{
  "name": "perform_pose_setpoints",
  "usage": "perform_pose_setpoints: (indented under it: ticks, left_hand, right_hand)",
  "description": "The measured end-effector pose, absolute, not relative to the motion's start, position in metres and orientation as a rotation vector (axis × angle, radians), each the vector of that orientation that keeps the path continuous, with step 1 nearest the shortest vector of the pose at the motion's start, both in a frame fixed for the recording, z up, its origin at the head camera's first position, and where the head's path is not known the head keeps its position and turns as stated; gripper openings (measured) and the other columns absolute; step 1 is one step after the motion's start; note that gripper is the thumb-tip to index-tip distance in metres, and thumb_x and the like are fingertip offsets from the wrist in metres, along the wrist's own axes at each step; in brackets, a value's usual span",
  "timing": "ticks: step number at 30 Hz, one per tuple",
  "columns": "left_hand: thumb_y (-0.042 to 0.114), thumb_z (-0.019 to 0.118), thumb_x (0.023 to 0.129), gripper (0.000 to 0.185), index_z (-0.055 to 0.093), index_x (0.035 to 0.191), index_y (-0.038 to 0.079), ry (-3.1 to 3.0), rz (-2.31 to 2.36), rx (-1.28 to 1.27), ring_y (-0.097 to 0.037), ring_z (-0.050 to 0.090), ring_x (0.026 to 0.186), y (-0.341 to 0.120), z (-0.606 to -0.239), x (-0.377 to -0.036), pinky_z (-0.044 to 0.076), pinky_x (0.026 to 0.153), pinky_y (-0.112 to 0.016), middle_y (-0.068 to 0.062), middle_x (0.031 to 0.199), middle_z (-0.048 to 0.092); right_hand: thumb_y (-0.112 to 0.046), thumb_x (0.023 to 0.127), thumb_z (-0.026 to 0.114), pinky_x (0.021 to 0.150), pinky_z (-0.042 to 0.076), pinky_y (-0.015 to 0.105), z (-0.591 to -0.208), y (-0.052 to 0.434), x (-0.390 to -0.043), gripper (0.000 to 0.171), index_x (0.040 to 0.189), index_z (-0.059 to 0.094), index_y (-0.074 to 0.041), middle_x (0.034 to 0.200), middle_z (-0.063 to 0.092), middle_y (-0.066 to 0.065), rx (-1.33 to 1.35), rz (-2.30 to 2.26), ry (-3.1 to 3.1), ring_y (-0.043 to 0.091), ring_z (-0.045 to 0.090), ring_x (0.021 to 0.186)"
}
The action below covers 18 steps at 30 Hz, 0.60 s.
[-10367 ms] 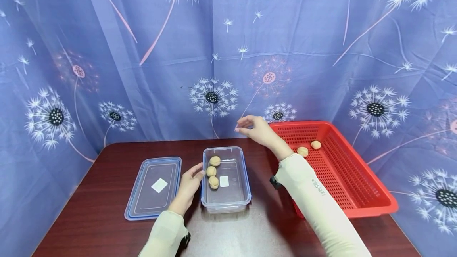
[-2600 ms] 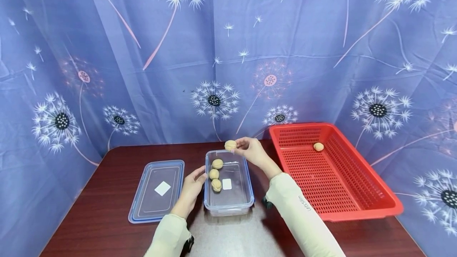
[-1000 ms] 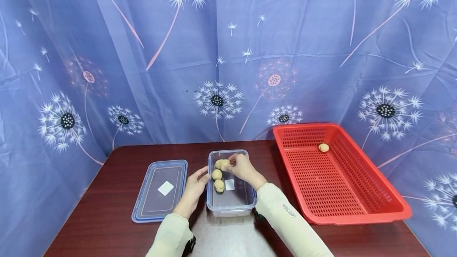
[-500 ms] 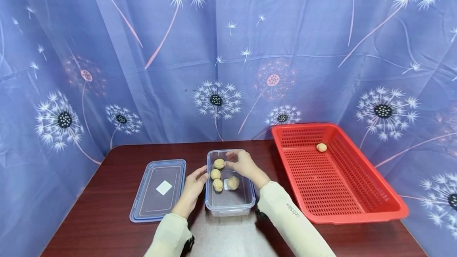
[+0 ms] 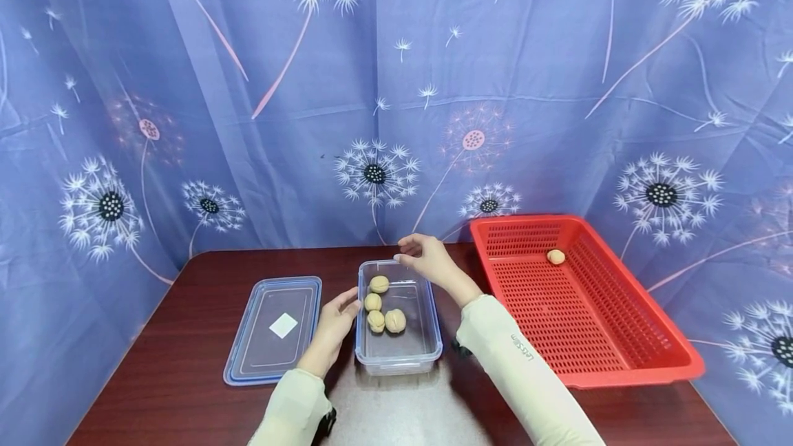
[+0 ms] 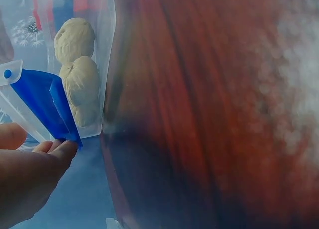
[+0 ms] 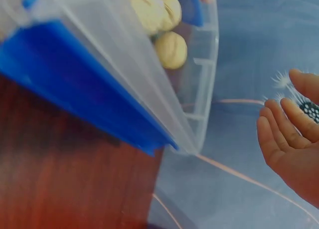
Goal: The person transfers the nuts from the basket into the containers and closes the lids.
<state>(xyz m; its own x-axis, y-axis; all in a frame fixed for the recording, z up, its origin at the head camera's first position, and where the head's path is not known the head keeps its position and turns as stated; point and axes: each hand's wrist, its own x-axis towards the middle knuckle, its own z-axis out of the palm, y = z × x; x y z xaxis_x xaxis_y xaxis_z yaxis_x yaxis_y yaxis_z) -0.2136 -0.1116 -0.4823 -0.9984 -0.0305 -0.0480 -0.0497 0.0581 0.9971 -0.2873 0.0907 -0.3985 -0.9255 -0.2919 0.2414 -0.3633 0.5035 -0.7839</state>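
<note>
A clear plastic box (image 5: 430, 343) with blue clips stands mid-table and holds several walnuts (image 5: 395, 321). My left hand (image 5: 348, 306) rests with straight fingers against the box's left wall; in the left wrist view its fingertips (image 6: 59, 151) touch the blue clip (image 6: 47, 103), and walnuts (image 6: 75, 39) show through the wall. My right hand (image 5: 410, 254) hovers empty above the box's far rim with relaxed fingers. In the right wrist view its fingers (image 7: 291, 134) are spread apart from the box (image 7: 199, 89).
The box's lid (image 5: 275, 327) lies flat to the left of my left hand. A red perforated basket (image 5: 619, 363) stands at the right with one walnut (image 5: 555, 257) near its far end. A blue dandelion-print cloth hangs behind the dark wooden table (image 5: 186, 398).
My right hand brought a walnut down into the box, let it go, and rose back above the far rim. That walnut now lies beside the nearest one. My left hand stayed put.
</note>
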Motion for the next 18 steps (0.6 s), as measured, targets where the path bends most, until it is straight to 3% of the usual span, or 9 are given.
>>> perform_pose_setpoints:
  ticks: [10,18]
  left_hand:
    - [0.003,0.046,0.098,0.041,0.044,0.137,-0.011,2.251,2.156,-0.081,-0.036,0.047,0.125,-0.112,-0.484,-0.215,0.038,0.106,-0.050,-0.031,0.136,0.048]
    - [0.003,0.047,0.098,0.041,0.044,0.137,-0.011,2.252,2.149,-0.093,-0.037,0.045,0.127,-0.113,-0.484,-0.216,0.036,0.107,-0.050,-0.030,0.137,0.047]
  right_hand:
    - [-0.016,0.087,0.071,0.088,0.052,0.040,-0.369,0.122,-0.300,0.034,0.114,0.064,0.002,0.105,0.069,0.017,0.545,1.364,-2.614,0.030,0.065,0.096]
    - [-0.016,0.089,0.070,0.087,0.053,0.041,-0.347,0.155,-0.304,0.035,0.117,0.062,0.004,0.108,0.067,0.021,0.478,1.396,-2.574,0.032,0.063,0.100]
